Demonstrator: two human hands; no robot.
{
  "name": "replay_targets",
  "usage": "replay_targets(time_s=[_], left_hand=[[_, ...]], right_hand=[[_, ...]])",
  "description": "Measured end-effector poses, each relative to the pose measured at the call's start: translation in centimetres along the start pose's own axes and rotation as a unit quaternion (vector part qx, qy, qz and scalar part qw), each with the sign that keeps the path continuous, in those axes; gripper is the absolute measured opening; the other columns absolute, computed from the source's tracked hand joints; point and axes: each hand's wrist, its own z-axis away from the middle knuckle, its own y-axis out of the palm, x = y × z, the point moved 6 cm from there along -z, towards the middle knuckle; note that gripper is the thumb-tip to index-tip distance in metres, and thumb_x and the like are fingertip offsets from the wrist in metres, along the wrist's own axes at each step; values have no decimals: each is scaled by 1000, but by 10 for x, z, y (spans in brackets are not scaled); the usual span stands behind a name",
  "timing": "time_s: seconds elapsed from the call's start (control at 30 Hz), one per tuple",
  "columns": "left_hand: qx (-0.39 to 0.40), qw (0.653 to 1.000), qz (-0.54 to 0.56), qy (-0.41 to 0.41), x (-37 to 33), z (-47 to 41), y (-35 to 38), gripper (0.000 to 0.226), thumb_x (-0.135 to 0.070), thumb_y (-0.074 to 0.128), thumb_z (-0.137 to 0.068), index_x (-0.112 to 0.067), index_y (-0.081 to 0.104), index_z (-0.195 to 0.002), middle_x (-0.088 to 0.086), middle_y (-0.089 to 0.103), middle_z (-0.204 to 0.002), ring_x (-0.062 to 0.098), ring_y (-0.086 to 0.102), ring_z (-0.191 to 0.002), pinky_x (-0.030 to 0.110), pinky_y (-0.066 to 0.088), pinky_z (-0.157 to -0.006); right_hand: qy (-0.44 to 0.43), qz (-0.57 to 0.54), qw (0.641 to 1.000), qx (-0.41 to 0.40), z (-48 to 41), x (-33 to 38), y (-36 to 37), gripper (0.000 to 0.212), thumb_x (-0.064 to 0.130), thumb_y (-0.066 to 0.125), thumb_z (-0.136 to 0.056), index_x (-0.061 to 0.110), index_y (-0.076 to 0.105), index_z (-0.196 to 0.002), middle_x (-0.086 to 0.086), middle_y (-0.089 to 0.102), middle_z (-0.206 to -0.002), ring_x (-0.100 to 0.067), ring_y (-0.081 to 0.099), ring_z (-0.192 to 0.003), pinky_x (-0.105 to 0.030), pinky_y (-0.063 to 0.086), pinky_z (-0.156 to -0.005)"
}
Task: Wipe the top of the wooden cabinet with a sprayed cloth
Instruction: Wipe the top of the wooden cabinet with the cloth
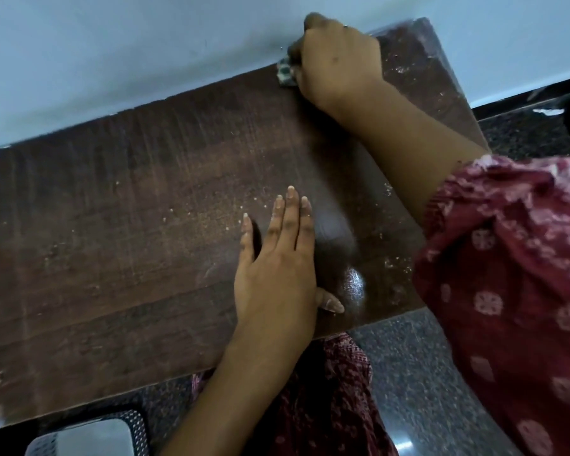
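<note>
Almost hidden, the cloth point(285, 73) sits bunched under the right hand point(338, 57), whose grip is closed over it at the back edge of the wooden cabinet point(139, 232) top, hard against the wall point(129, 54). From there the top's long axis runs away leftward, dusty and speckled, so the unwiped stretch likely lies that way. The left hand point(277, 268) rests flat, fingers spread, near the cabinet's front edge, holding nothing.
</note>
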Motion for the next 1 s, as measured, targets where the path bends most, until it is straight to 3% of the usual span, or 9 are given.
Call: replay_targets(time_s=[0.13,0.33,0.43,0.53,0.7,1.0], left_hand=[[4,1000,1,0,1,0,-2,124,-64,58,-66,-13,-26,-141,-2,-38,-144,9,-29,-135,41,-22,-106],[3,1000,4,7,-2,0,-2,118,-59,60,-72,-12,-23,-142,2,-27,-154,14,-22,-142,43,-16,-110],[9,1000,-3,9,-5,0,-4,120,-59,61,-73,-10,-23,-142,4,-28,-154,15,-23,-141,41,-18,-109],[21,1000,-9,10,-8,-1,-6,119,-59,61,-73,-7,-21,-143,8,-27,-154,18,-23,-142,40,-18,-110],[30,999,13,22,-20,-3,-4,129,-67,64,-65,-9,-22,-143,7,-28,-154,17,-25,-141,39,-18,-110],[21,999,-1,25,-40,-12,-4,133,-65,67,-64,-8,-25,-142,8,-30,-153,19,-26,-141,39,-18,-110]], right_hand=[[4,32,999,1,6,-8,3,31,12,39,-98,11,55,-124,-11,48,-131,-35,53,-113,-39,44,-81],[-19,55,998,-1,95,-17,-5,30,19,42,-98,15,54,-126,-10,51,-125,-36,57,-98,-32,32,-59],[-19,53,998,26,154,-17,-4,36,19,48,-96,15,51,-131,-9,54,-129,-36,61,-90,-35,41,-59],[0,42,997,59,207,-19,-6,36,15,61,-88,10,59,-124,-11,62,-122,-35,64,-76,-35,48,-55],[4,27,994,105,267,-28,-4,44,13,75,-76,9,64,-118,-12,66,-119,-34,66,-75,-35,50,-55],[7,18,996,83,263,-55,-11,41,17,74,-77,11,66,-117,-12,67,-116,-36,65,-73,-37,48,-54]])
